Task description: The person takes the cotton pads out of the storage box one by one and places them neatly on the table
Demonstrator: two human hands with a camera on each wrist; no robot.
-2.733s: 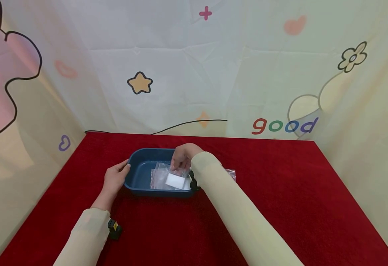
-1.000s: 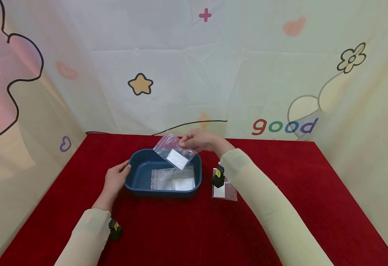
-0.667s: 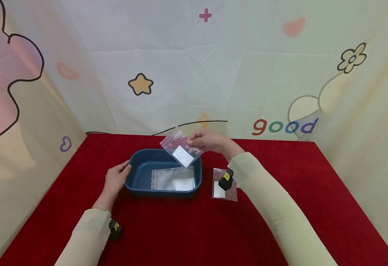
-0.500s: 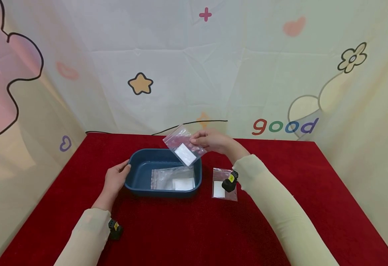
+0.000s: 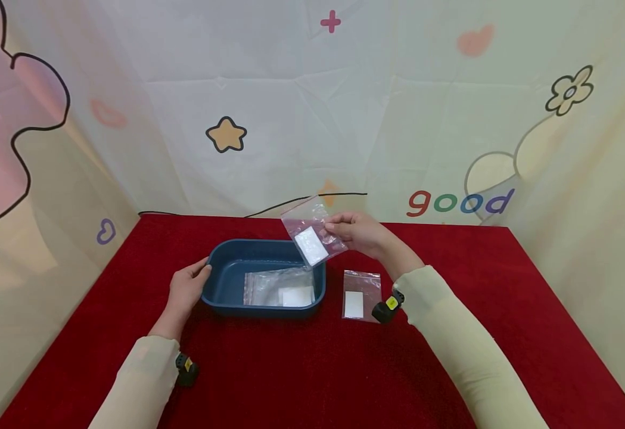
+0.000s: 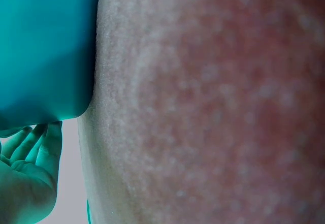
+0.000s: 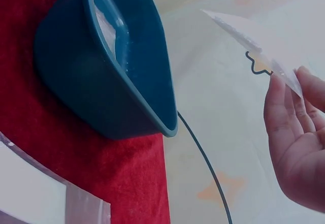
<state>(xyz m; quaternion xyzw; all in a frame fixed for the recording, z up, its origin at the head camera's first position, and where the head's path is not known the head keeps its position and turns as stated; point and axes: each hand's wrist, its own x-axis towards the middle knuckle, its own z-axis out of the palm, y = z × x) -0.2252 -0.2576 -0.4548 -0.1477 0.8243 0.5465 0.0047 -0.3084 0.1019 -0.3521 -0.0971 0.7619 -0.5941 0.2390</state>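
A deep blue plastic bin (image 5: 263,311) with rounded corners stands on the red cloth. At its left end my left hand (image 5: 184,290) holds the rim; in the left wrist view the fingers (image 6: 48,155) lie against the bin wall. My right hand (image 5: 363,235) pinches a clear zip bag (image 5: 312,229) with a white rectangle on it between thumb and fingers. This bag hangs tilted above the bin's right end. Inside the bin lie more clear zip bags (image 5: 269,286), overlapping. Another such bag (image 5: 354,304) lies flat on the cloth to the right of the bin.
A red cloth (image 5: 269,369) covers the table, and a pale printed curtain (image 5: 301,131) closes off its back and sides. Each wrist carries a small black camera; the right wrist camera (image 5: 387,308) overlaps the corner of the bag on the cloth.
My right hand has lifted a zip bag out of the bin and carried it up and rightward. The bag on the cloth now shows almost whole. My left hand keeps its place.
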